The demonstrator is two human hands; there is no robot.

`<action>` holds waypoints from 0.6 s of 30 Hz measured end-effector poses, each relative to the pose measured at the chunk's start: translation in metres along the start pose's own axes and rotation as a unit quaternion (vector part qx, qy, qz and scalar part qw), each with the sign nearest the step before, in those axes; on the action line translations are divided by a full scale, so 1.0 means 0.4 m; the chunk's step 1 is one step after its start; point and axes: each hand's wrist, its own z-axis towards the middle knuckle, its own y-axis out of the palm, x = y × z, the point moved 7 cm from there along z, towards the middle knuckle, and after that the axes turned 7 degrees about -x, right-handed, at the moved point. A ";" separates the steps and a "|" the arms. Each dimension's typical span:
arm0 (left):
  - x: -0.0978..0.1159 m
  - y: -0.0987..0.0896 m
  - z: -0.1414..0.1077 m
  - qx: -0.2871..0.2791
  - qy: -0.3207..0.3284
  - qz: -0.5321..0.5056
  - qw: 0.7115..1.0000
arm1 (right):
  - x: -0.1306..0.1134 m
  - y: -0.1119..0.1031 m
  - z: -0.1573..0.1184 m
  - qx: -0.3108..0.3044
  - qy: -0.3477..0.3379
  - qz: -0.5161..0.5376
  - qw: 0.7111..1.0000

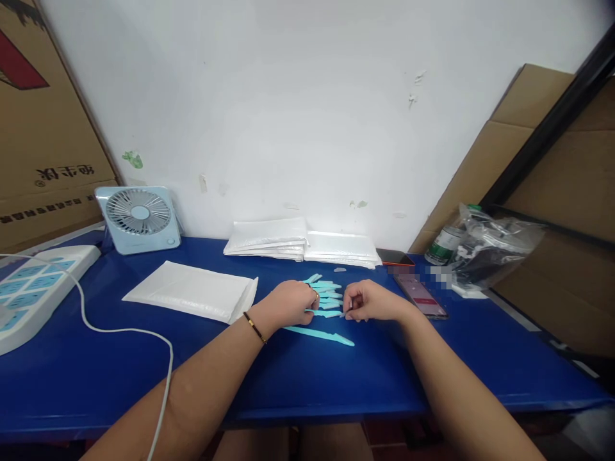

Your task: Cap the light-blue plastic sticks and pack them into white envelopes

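Several thin turquoise sticks with shaped ends lie side by side on the blue table between my hands. My left hand is closed over their left ends, its fingers on the stick nearest me in the row. My right hand is pinched at that stick's right tip, on something small that I cannot make out. Closer to me, one longer turquoise stick lies apart, its left end by my left wrist. A small clear piece rests behind the row.
A white padded envelope lies at the left, with stacked envelopes by the wall. A fan, a power strip and its white cable are at the left. At the right are a phone and a bagged item.
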 end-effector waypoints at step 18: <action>-0.003 -0.003 0.001 0.005 -0.006 0.010 1.000 | -0.124 0.009 -0.023 0.093 -0.112 -0.274 0.951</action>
